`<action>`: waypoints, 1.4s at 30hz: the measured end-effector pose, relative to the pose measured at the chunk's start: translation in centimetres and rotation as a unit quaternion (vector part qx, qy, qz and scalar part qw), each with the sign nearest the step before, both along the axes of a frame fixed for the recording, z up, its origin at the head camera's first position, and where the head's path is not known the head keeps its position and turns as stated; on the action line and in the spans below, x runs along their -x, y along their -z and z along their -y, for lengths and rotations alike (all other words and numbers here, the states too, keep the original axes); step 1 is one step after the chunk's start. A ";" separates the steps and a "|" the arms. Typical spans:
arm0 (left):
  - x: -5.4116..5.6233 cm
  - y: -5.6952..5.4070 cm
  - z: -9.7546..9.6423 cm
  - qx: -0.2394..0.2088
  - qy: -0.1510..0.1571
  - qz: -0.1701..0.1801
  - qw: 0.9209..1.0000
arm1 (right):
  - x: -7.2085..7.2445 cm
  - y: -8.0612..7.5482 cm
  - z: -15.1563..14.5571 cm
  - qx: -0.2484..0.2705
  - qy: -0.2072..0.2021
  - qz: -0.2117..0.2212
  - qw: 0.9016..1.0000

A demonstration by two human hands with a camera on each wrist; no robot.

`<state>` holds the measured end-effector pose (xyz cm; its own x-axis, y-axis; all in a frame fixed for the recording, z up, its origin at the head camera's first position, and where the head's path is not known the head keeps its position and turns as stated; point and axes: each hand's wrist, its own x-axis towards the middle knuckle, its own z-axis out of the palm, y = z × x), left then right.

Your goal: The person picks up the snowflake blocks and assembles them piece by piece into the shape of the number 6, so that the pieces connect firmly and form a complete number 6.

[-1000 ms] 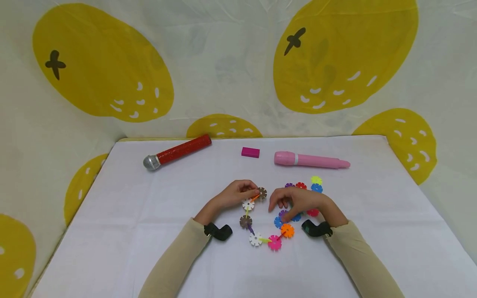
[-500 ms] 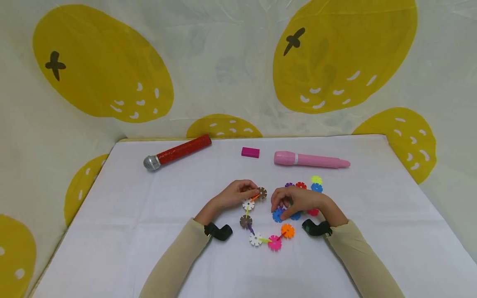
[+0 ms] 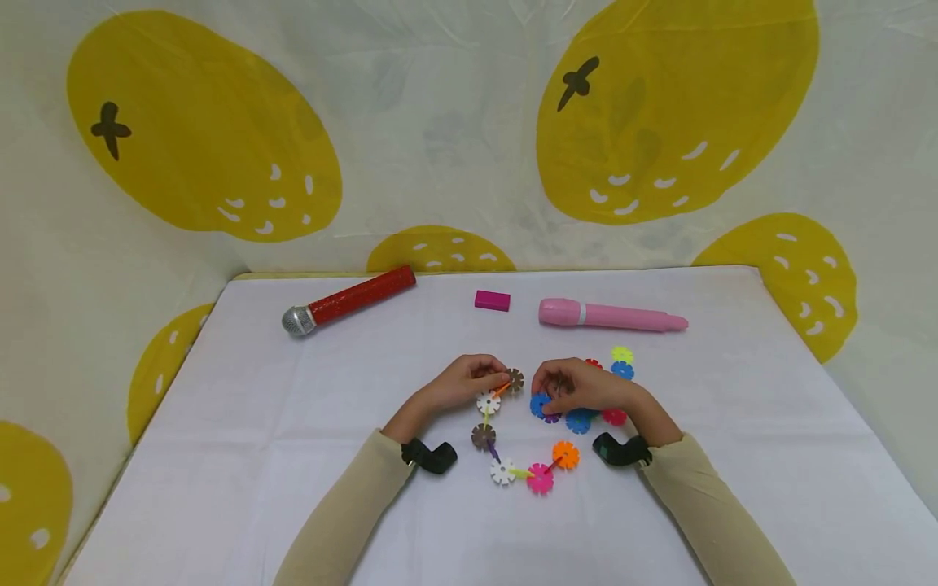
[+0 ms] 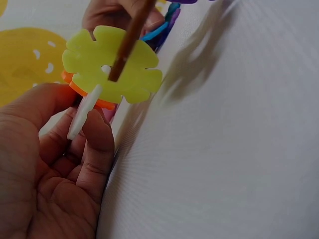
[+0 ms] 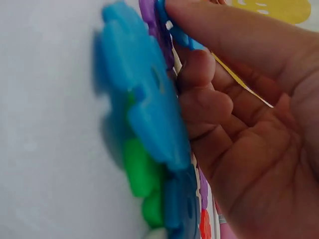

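On the white tabletop lies a curved chain of slotted plastic snowflake discs, with a brown disc at its upper end and an orange disc at its lower end. My left hand pinches the chain near the brown disc; in the left wrist view a yellow-green disc stands just past the fingertips. My right hand pinches a blue disc, and a purple disc overlaps it. Under that hand, another blue disc sits close by, partly hidden. The right wrist view shows a green piece beside the blue ones.
Across the back lie a red microphone with a silver head, a small magenta block and a pink microphone-like wand. Beyond the right hand are a yellow disc, a blue disc and a crimson disc.
My right hand has moved the blue disc, with the purple one, up and left, away from the orange disc and closer to the brown one. The left hand stays in place.
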<state>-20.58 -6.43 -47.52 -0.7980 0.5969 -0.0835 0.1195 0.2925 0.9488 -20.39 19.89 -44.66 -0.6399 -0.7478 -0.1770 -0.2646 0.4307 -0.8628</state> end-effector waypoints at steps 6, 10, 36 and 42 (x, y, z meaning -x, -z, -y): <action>0.1 0.1 0.1 0.005 -0.002 -0.010 1.000 | 0.1 -0.1 0.1 0.031 0.042 -0.016 0.999; 0.2 0.1 0.1 0.003 0.000 -0.006 1.000 | 0.1 -0.3 0.3 0.053 0.083 -0.020 0.995; 0.1 -0.4 0.2 0.010 -0.005 -0.010 1.000 | -0.6 0.1 1.9 0.113 0.145 -0.081 0.980; 0.0 -0.3 0.0 0.005 -0.018 -0.006 1.000 | -0.7 0.3 2.1 0.115 0.152 -0.095 0.977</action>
